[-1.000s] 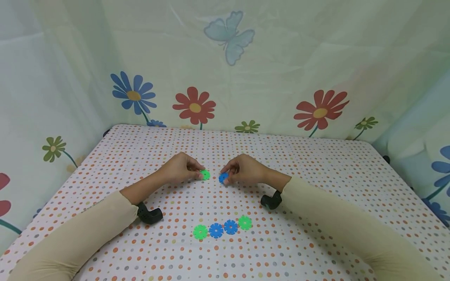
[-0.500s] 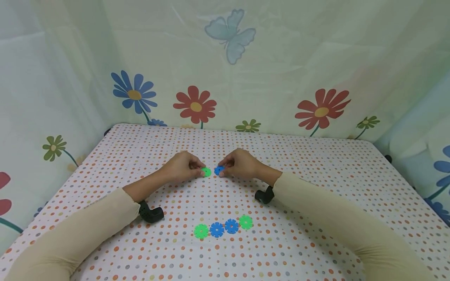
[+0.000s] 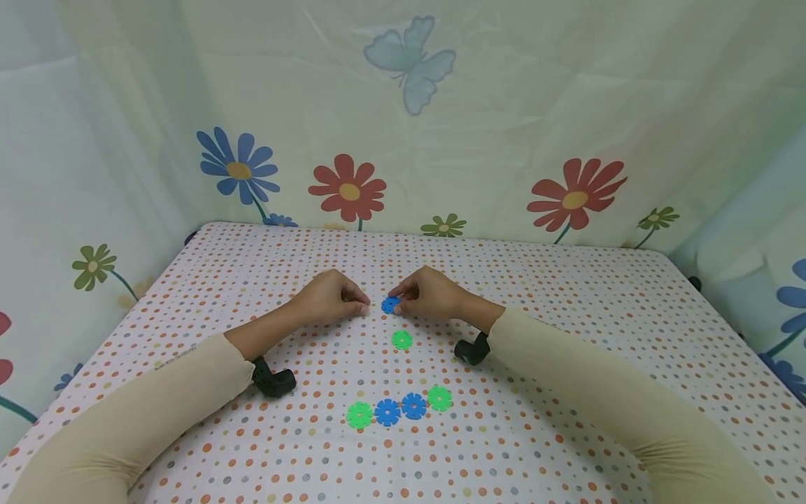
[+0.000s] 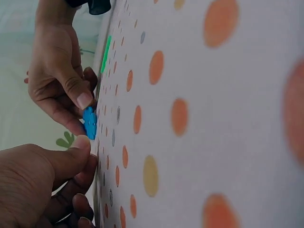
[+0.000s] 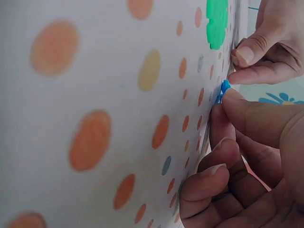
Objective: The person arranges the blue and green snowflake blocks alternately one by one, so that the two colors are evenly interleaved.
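Note:
My right hand (image 3: 434,294) pinches a blue snowflake disc (image 3: 388,305) between thumb and fingertips, just above or at the tabletop. Facing it from the left is my left hand (image 3: 329,299), with bent fingers and nothing seen between thumb and forefinger. In the left wrist view, the left thumb tip comes close to the blue disc (image 4: 90,123); in the head view a small gap separates them. A green snowflake disc (image 3: 401,340) lies flat on the cloth, nearer the body than both hands. The right wrist view also shows this green disc (image 5: 217,23).
Closer to the body, a slightly slanting row of flat discs lies on the dotted cloth (image 3: 283,448): green (image 3: 359,415), blue (image 3: 387,412), blue (image 3: 413,406), green (image 3: 439,398). A flowered curtain (image 3: 491,140) hangs behind the table. Black wrist mounts (image 3: 273,381) sit under the forearms.
The green disc has left my left hand and now lies on the cloth, nearer and to the right. My right hand has carried the blue disc slightly left and away from the body.

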`<state>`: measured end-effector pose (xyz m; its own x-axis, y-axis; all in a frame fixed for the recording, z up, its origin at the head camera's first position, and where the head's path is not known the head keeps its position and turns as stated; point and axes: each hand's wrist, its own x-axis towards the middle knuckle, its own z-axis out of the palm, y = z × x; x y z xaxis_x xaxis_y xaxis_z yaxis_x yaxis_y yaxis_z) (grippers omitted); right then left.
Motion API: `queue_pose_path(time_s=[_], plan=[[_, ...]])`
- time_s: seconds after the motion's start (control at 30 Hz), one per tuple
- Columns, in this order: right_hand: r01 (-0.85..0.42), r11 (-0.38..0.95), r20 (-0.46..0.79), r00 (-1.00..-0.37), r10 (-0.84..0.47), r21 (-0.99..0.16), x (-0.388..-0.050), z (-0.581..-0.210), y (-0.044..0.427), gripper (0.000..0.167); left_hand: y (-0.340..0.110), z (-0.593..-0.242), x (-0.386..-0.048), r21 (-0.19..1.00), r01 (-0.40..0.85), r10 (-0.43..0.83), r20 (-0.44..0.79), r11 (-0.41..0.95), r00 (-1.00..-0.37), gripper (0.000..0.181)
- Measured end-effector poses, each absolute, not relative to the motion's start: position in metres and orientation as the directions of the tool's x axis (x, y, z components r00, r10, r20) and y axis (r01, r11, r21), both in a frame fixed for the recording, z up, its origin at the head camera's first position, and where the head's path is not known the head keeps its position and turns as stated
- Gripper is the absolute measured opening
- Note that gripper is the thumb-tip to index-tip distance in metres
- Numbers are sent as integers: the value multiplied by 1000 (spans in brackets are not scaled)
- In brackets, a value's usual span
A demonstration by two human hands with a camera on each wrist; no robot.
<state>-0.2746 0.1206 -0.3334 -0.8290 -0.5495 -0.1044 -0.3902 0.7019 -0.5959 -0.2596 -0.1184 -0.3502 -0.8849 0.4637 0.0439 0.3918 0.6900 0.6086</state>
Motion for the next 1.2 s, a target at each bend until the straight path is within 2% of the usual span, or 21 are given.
queue_pose_path(time_s=[0.23,0.4,0.57,0.83,1.2], plan=[[-392,709,-103,-832,-545,-586,-274,-333,121,28,-107,-344,-247,587,410,463,67,698,-884,14],[-406,716,-93,-832,-546,-568,-273,-333,127,27,-87,-338,-233,541,518,575,77,662,-815,12],[-395,706,-108,-827,-552,-588,-273,-335,138,28,-72,-340,-224,520,575,663,22,632,-748,23],[-367,705,-136,-826,-547,-608,-271,-335,159,27,-66,-342,-226,496,557,645,-7,666,-764,29],[-375,674,-234,-738,-633,-637,-262,-329,192,26,-62,-339,-225,472,563,633,11,679,-774,21]])
